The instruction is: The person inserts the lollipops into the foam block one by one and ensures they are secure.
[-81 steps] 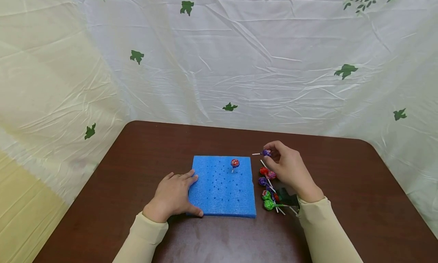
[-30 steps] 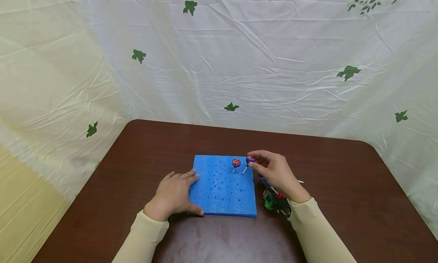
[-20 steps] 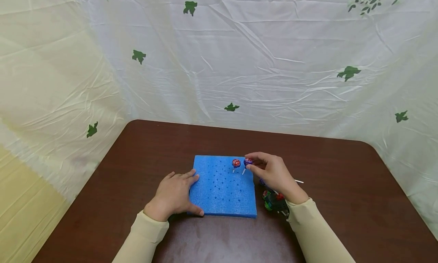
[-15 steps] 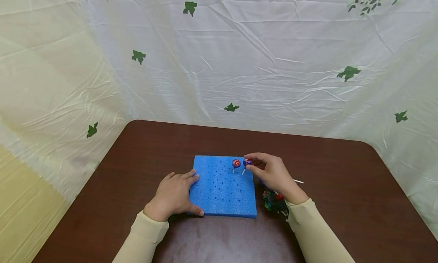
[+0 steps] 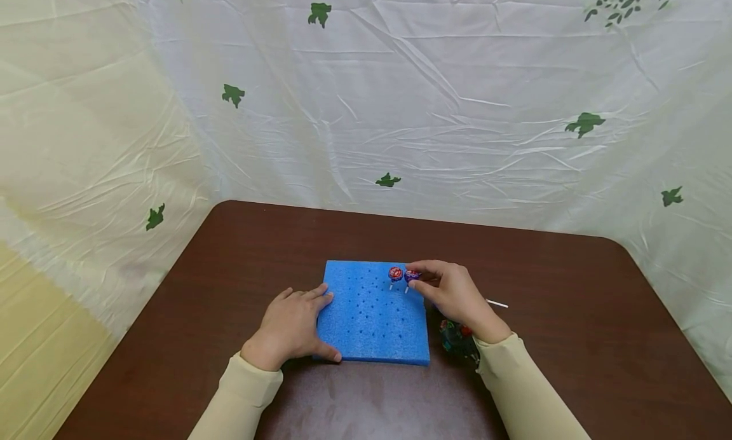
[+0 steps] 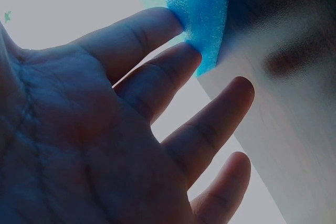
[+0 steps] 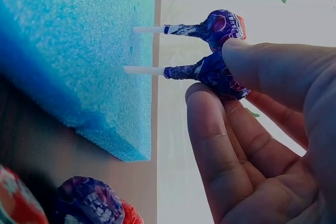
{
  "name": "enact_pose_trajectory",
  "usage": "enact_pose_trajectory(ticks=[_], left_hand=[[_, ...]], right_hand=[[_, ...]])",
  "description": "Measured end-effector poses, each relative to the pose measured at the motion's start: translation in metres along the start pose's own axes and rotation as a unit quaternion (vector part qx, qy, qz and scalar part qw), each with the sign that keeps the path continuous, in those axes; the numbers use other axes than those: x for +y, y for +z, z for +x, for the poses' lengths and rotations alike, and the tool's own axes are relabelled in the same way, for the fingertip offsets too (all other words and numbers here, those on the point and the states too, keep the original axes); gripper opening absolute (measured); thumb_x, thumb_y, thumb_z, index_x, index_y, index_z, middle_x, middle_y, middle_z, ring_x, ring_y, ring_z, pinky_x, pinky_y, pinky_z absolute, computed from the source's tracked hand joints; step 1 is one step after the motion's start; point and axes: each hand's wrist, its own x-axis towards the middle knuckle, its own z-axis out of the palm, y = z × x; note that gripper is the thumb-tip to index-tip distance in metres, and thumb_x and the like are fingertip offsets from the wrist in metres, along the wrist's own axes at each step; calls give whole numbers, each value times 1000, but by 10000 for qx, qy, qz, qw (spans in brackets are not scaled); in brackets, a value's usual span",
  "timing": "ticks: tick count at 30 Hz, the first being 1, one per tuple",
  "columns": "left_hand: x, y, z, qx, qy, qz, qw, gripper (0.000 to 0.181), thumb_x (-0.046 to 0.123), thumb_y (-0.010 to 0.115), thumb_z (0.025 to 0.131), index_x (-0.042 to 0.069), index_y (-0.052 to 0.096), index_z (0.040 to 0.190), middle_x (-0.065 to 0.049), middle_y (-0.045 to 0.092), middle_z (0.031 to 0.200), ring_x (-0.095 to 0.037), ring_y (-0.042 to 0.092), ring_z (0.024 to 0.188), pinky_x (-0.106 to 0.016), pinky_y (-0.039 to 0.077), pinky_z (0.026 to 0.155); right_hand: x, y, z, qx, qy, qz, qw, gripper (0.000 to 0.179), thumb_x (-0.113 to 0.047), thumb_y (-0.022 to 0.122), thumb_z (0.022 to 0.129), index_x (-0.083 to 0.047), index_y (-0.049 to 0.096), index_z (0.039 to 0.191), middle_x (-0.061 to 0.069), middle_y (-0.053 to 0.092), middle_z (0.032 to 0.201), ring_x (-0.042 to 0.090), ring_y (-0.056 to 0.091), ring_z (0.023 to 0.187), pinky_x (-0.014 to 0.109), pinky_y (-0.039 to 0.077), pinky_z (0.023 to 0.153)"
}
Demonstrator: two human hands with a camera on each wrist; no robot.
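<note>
A blue foam board [image 5: 372, 313] dotted with small holes lies on the table. My left hand [image 5: 290, 330] rests at its left edge, fingers spread and straight; in the left wrist view two fingertips touch the foam's side. My right hand [image 5: 457, 295] pinches the head of a purple-wrapped lollipop [image 7: 215, 74] between thumb and fingers. That lollipop's white stick meets the foam near the far right corner; how deep it sits I cannot tell. Close beside it a red and purple lollipop [image 5: 395, 275] stands upright in the board.
Right of the board lies a pile of lollipops [image 5: 452, 335], partly hidden under my right wrist. One white stick [image 5: 497, 304] sticks out past the forearm. The brown table [image 5: 274, 236] ends at a pale curtain [image 5: 457, 109] with green leaf prints.
My right hand has carried the purple lollipop left from above the pile to the board, turned its stick downward, and moved slightly closer to the standing lollipop. The left hand stays put.
</note>
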Motion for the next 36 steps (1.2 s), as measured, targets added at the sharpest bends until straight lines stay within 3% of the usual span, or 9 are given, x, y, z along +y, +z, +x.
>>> enact_pose_trajectory(ticks=[21,28,36], left_hand=[[0,1,0,-5,-16,1,10000,108,73,82,56,14,56,144,-5,46,152,-30,50,132,-55,30,111],[1,0,-1,3,-4,-25,10000,108,72,83,56,14,57,143,-5,46,151,-31,50,132,-56,31,111],[1,1,0,39,13,-53,10000,109,73,83,55,13,57,143,-5,47,151,-31,50,131,-56,31,110]], right_hand=[[0,-4,-1,-180,-122,81,9997,41,-13,78,89,-9,66,127,5,69,112,19,69,92,35,58,77],[0,-15,-2,-92,-20,336,9994,40,-11,77,89,-6,65,127,6,68,115,19,67,95,36,57,81],[12,-35,-5,130,-18,63,9999,36,-14,72,93,-9,64,128,9,70,113,19,68,93,36,57,76]])
